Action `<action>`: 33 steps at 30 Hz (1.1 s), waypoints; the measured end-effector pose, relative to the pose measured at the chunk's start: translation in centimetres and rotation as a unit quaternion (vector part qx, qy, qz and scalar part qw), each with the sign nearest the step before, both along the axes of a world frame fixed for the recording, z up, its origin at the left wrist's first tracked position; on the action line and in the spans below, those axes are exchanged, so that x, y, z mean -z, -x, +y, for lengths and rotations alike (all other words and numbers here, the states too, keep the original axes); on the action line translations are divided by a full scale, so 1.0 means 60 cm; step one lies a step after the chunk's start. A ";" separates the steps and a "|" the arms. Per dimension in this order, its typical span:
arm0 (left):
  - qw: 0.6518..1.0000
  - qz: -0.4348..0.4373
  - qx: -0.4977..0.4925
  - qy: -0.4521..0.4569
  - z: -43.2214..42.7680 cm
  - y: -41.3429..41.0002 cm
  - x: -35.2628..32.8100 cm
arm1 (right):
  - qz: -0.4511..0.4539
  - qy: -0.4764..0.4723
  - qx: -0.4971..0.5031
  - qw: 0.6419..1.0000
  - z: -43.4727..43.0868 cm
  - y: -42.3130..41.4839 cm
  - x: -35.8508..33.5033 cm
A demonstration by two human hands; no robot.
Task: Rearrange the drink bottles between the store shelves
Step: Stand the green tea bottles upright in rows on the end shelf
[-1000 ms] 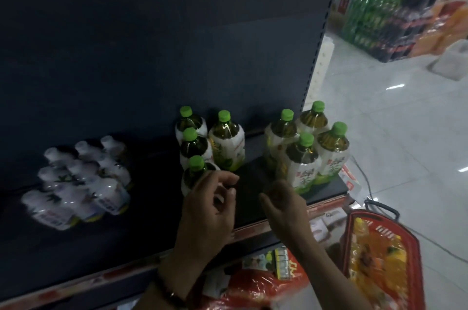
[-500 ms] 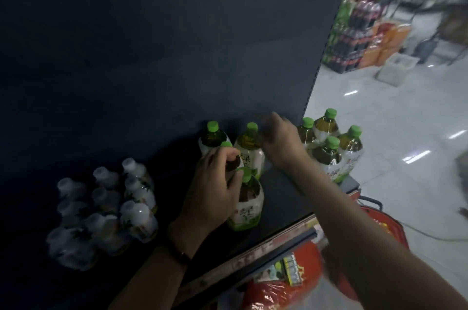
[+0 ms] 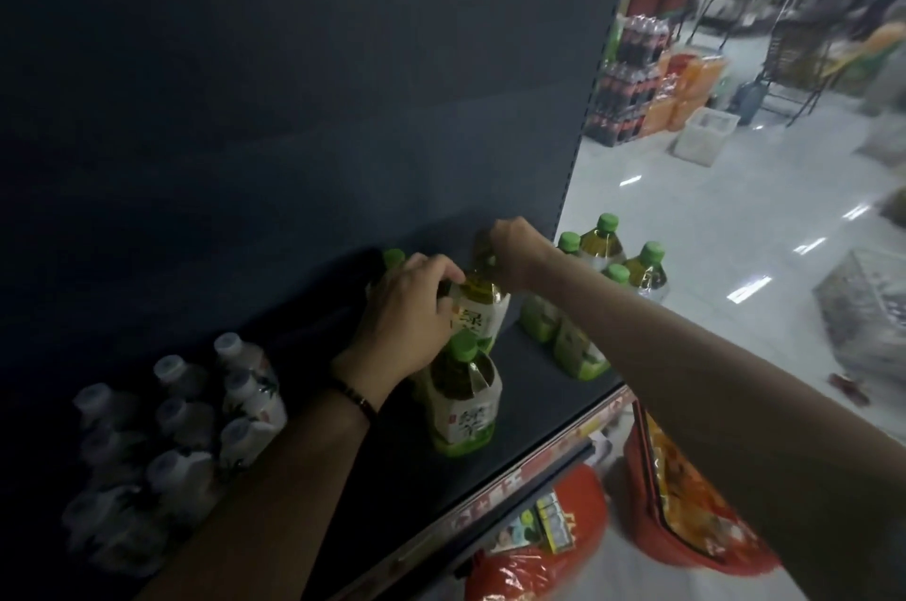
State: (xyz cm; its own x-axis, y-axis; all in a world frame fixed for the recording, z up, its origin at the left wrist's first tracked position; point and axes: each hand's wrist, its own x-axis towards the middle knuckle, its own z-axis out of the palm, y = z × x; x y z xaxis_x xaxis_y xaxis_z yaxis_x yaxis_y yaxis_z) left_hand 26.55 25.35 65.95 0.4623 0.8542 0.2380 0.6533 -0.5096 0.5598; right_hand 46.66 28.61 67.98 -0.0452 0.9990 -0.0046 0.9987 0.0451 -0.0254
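Green-capped tea bottles stand on a dark shelf. My left hand is closed over the top of a tea bottle in the middle of the left group. My right hand grips the top of the bottle behind it, close to the back panel. A front tea bottle stands free just below my left hand. Another green cap shows behind my left hand. A second group of tea bottles stands at the shelf's right end.
White-capped pale bottles are clustered at the shelf's left. A red shopping basket with goods and red bags sit on the floor below the shelf edge. Stacked soda packs and a white box stand across the aisle.
Both hands reached from the shelf's front edge up to the left bottle group. My left hand closed on a middle bottle, my right on the one behind.
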 end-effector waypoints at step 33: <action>0.995 -0.096 -0.016 -0.005 0.001 -0.049 -0.027 | 0.125 -0.086 0.032 0.988 -0.066 -0.084 -0.021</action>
State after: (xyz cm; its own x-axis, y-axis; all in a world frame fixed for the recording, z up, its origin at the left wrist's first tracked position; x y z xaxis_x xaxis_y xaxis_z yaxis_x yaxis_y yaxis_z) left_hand 29.48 25.39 67.56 0.3797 0.8649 0.3285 0.5509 -0.4966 0.6707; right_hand 51.72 24.67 69.25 0.0389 0.9849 0.1685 0.9631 0.0080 -0.2691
